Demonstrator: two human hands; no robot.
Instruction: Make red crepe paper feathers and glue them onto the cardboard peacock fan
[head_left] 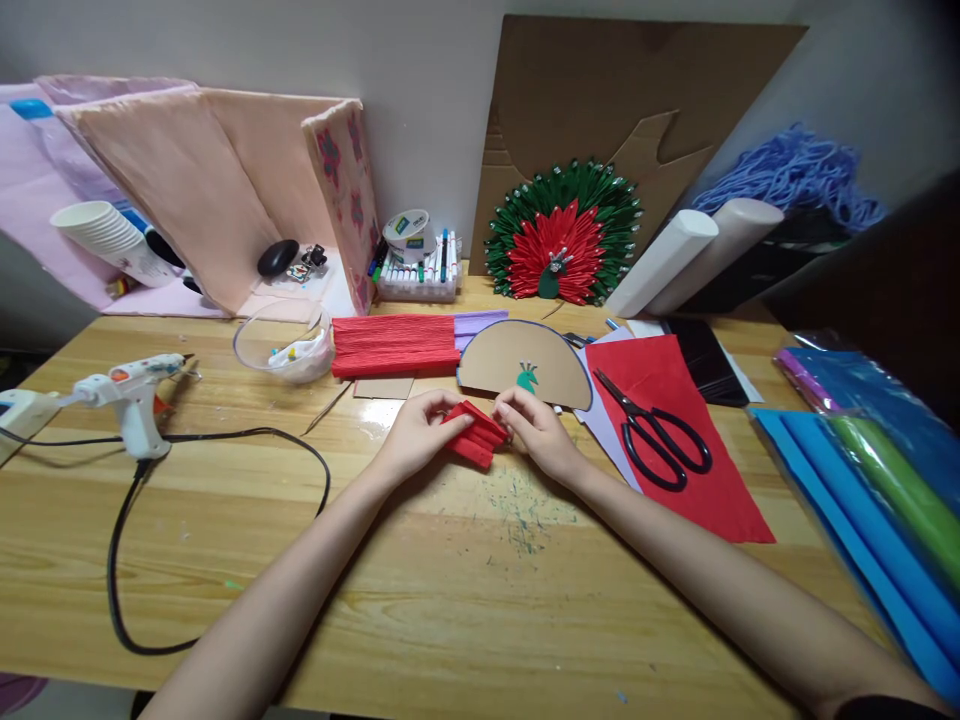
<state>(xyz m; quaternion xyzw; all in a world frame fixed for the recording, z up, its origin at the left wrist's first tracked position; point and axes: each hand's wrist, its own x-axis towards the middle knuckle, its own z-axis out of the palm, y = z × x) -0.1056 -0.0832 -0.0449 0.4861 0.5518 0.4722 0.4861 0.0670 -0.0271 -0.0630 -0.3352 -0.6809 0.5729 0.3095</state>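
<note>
A small folded piece of red crepe paper [474, 440] is gripped between the thumb and fingers of my left hand [420, 432]. The fingers of my right hand [538, 428] are pinched together at the paper's right edge; whether they grip it is partly hidden. Just behind my hands is a half-round cardboard piece [525, 350] with a blue edge and a small green bird cutout [528, 378]. A larger strip of red crepe paper [394, 345] lies behind my left hand. To the right, black-handled scissors [660, 435] rest on a red sheet [720, 500].
On the left stands a white glue gun [139, 400] with its black cable [112, 580] looping over the table. A clear bowl [247, 345], a box of markers [420, 280] and a finished red-green peacock [562, 245] are farther back. Blue paper packs [832, 530] line the right edge.
</note>
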